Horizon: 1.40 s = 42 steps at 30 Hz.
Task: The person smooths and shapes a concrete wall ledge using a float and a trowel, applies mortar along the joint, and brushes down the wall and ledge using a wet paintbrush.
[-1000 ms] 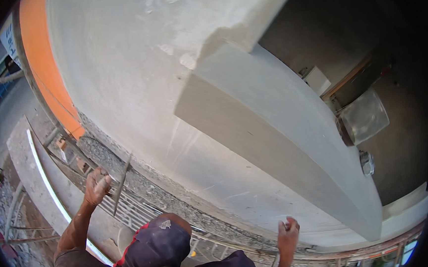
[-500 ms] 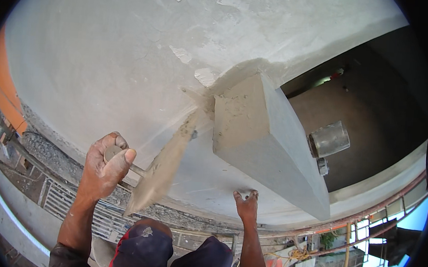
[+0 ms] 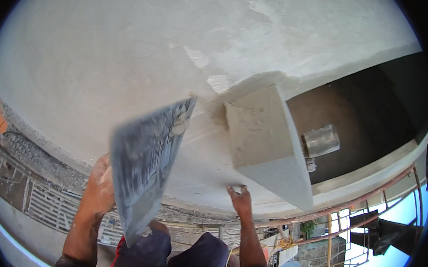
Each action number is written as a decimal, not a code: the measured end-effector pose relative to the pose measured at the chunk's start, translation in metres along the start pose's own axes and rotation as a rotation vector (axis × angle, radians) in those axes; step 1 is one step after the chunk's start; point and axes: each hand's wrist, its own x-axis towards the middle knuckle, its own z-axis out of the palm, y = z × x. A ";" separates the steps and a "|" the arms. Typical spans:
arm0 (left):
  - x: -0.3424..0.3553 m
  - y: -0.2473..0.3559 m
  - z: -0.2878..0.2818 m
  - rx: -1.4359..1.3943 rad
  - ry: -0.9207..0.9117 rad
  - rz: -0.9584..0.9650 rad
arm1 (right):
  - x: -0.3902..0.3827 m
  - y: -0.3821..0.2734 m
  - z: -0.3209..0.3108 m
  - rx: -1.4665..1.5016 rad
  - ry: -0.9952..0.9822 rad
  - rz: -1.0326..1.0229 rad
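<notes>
Grey plastered wall (image 3: 95, 56) spreads left of a jutting ledge (image 3: 266, 129). Left of that ledge, the left hand (image 3: 99, 187) grips a mortar-smeared trowel (image 3: 148, 156), fingers partly hidden behind its blade; just below the ledge, the right hand (image 3: 241, 201) has fingers slightly parted.

The head view looked steeply down from the person's head, through the left of two side-by-side fisheye cameras, with the knees (image 3: 198, 259) near and the left hand (image 3: 100, 187) and right hand (image 3: 240, 200) just beyond. It faced a pale wall (image 3: 100, 51), close enough to fill the far side, and bent the railing (image 3: 368, 194) at right. The dark opening (image 3: 368, 124) seemed too dim for judging depth.
</notes>
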 end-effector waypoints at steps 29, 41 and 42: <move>-0.041 -0.122 0.075 -0.041 -0.260 -1.294 | -0.123 0.054 0.049 0.770 -0.400 0.327; 0.023 -0.255 0.189 1.071 -1.666 -0.164 | -0.295 0.200 0.107 0.782 0.298 0.851; 0.014 -0.264 0.270 1.121 -1.750 -0.052 | -0.268 0.249 0.035 0.803 0.325 0.860</move>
